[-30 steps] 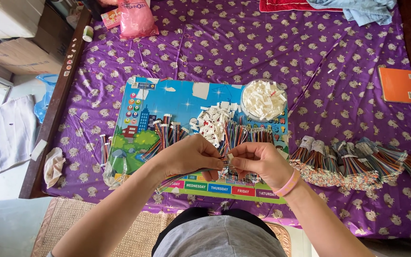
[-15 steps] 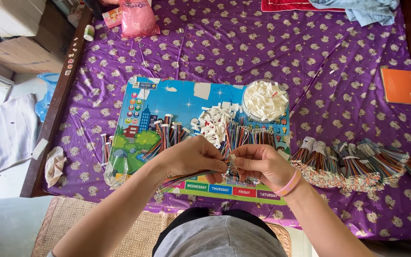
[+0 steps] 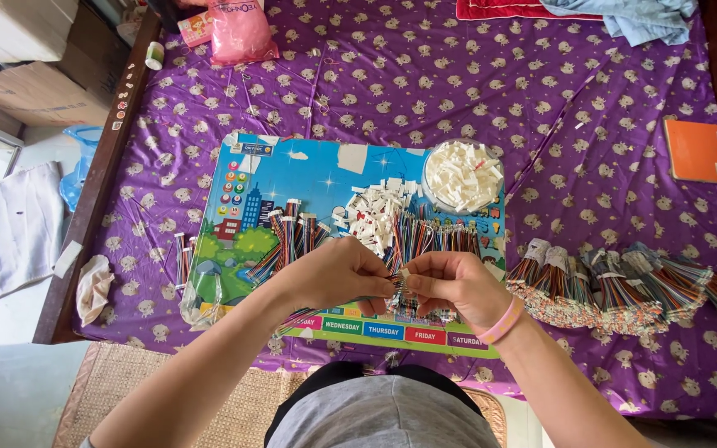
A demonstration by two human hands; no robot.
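**Both hands pinch a thin wire bundle over the picture board**

The left hand point(image 3: 338, 274) and right hand point(image 3: 450, 286) meet fingertip to fingertip at the near edge of the colourful picture board point(image 3: 309, 178), each pinched on a slim bundle of multicoloured wires point(image 3: 321, 309) that trails toward 8 o'clock. At 12 o'clock lies a loose heap of small white connectors point(image 3: 375, 214); beyond, at 1 o'clock, sits a round bowl point(image 3: 462, 176) full of them. At 3 o'clock, taped wire bundles point(image 3: 624, 286) rest on the purple sheet point(image 3: 458, 75).
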